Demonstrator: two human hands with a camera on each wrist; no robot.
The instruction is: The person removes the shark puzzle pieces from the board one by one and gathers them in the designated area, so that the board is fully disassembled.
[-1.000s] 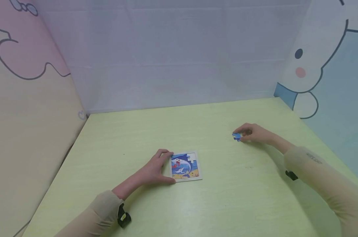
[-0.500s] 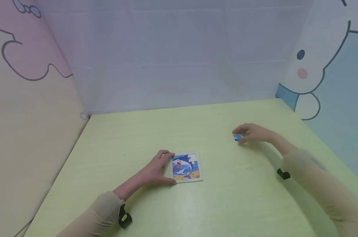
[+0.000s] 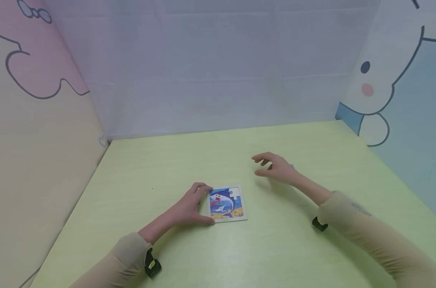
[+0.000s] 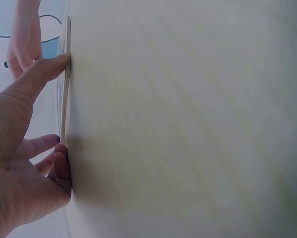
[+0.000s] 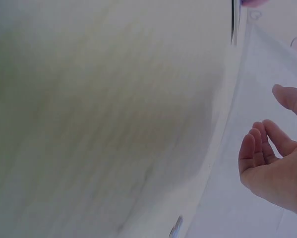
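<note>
Blue puzzle (image 3: 223,203) in left hand (image 3: 187,206), right hand (image 3: 277,168) apart

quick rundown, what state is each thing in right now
framed puzzle: resting on the table, unfinished, far right corner unfilled
loose piece: outside the puzzle, mostly hidden in head view
left hand: gripping the puzzle's left side
right hand: raised, holding nothing

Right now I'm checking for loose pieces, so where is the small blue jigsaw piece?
In the head view, the small blue jigsaw piece lies on the pale green table, right of the square pale-framed puzzle, mostly hidden behind the bare right hand.
</note>
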